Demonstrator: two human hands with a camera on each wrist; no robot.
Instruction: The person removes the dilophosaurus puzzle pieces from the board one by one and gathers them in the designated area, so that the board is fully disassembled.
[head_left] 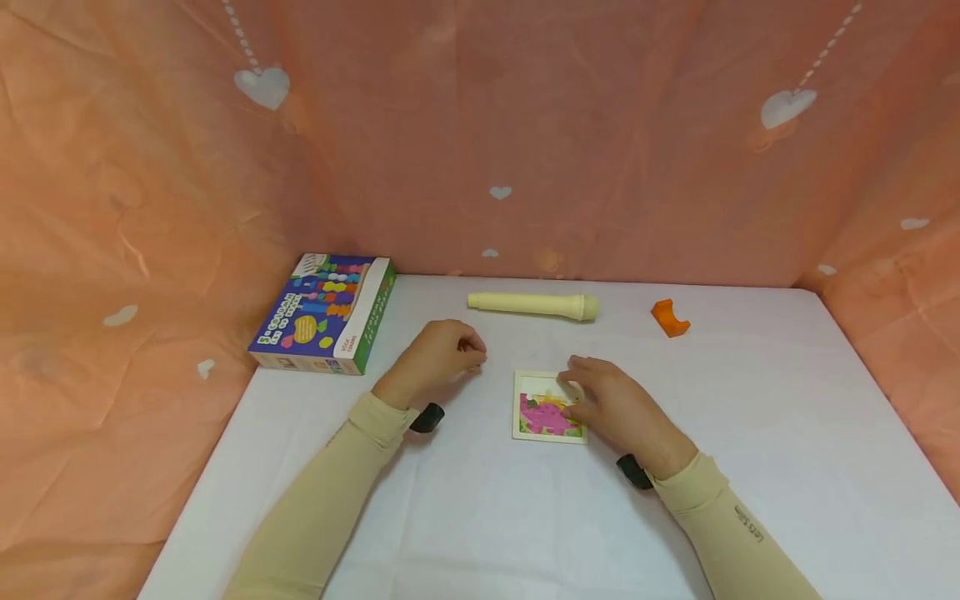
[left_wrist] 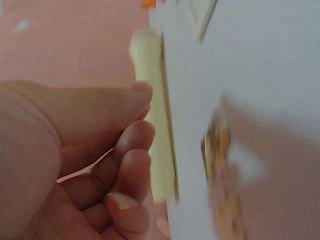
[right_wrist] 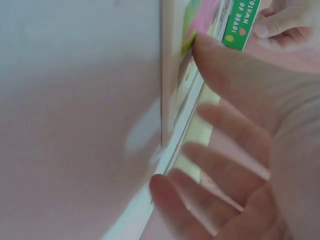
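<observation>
A small square jigsaw board (head_left: 550, 440) with a pale frame lies flat on the table, its picture pink, green and yellow and its upper part bare. My right hand (head_left: 618, 408) is over the board's right side, thumb tip at the picture and fingers spread apart near the upper right corner. To the left of the board is my left hand (head_left: 442, 357), just above the table. In the left wrist view its thumb tip meets the curled index finger, with nothing showing between them. Past those fingertips is a blurred, small, multicoloured thing (left_wrist: 217, 150).
Behind the hands lies a cream toy microphone (head_left: 532, 305). An orange curved block (head_left: 670, 318) is at the back right. A bead game box (head_left: 322, 312) stands at the back left, beside the left forearm. Peach cloth (head_left: 480, 150) with hearts walls in the white table.
</observation>
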